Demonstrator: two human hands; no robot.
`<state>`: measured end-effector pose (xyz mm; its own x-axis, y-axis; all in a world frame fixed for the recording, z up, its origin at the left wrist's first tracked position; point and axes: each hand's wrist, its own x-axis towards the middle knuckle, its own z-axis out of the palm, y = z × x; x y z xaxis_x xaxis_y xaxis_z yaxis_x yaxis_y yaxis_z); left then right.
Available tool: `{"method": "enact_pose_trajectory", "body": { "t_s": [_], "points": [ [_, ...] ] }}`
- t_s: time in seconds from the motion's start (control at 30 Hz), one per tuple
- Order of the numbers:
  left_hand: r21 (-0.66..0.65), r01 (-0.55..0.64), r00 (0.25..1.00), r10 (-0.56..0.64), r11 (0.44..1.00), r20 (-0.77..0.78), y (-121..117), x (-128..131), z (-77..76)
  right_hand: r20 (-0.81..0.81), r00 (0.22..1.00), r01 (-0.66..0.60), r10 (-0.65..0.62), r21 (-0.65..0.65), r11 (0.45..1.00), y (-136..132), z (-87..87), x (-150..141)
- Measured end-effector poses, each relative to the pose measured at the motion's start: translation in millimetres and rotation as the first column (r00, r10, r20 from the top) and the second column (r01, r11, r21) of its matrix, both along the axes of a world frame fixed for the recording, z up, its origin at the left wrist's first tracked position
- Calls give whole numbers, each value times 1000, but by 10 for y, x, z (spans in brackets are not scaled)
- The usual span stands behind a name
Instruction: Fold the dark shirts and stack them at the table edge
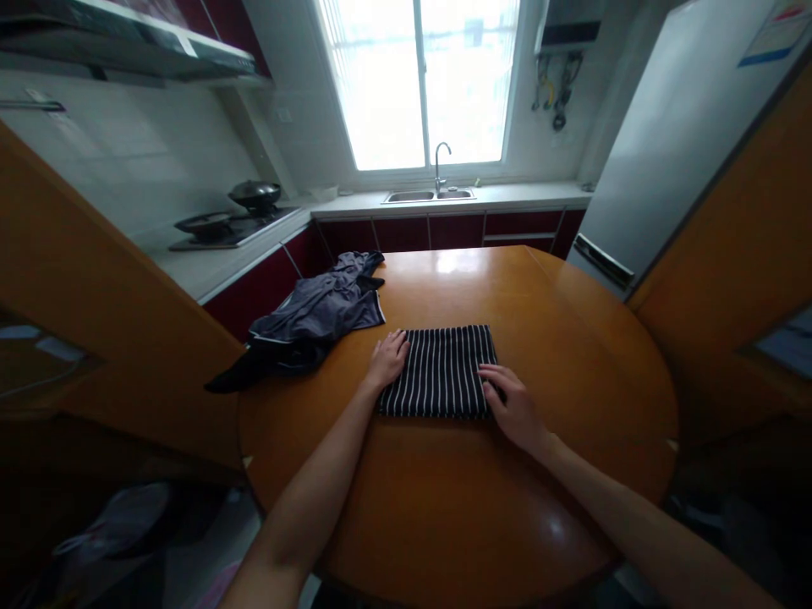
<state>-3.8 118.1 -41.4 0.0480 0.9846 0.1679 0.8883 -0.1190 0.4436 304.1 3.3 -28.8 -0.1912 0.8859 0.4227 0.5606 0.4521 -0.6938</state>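
A black cloth with white stripes [444, 372], folded into a flat rectangle, lies on the round wooden table [469, 499]. My left hand [387, 359] rests at the cloth's left edge, fingers stretched out over its upper left part. On the opposite side, my right hand [512, 404] touches the right edge with its fingers somewhat spread and slightly bent. Neither hand grips the fabric. Whether the cloth is a garment or a plain piece of fabric cannot be made out.
A crumpled dark grey and black garment [317, 304] lies at the table's left edge, partly hanging over. Behind are a counter with a sink [412, 196] and a stove [244, 228] holding pans. A fridge [672, 127] stands at right.
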Motion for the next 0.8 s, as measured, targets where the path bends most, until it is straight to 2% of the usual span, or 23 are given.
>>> {"method": "enact_pose_trajectory", "body": {
  "t_s": [0.1,0.2,0.33,0.5,0.6,0.67,0.8],
  "points": [
    [37,-53,990,47,998,134,57,-16,-31,-146,964,208,-223,-112,972,299,-91,192],
    [45,-63,984,54,997,169,66,-20,-27,-165,940,267,-300,-199,943,535,-212,390],
    [67,-102,967,83,993,240,56,-77,25,-144,944,260,-298,-236,936,633,-291,485],
    [89,-198,928,158,976,337,20,-145,108,-46,969,228,-242,-201,952,571,-303,453],
    [86,-230,908,182,969,376,-11,-146,138,-65,968,223,-241,-211,952,554,-276,434],
    [83,-247,899,197,965,392,-24,-140,142,-42,963,247,-265,-247,937,589,-218,405],
    [73,-244,904,200,967,378,-25,-130,127,132,943,333,-305,-384,861,804,-29,294]
  ]
}}
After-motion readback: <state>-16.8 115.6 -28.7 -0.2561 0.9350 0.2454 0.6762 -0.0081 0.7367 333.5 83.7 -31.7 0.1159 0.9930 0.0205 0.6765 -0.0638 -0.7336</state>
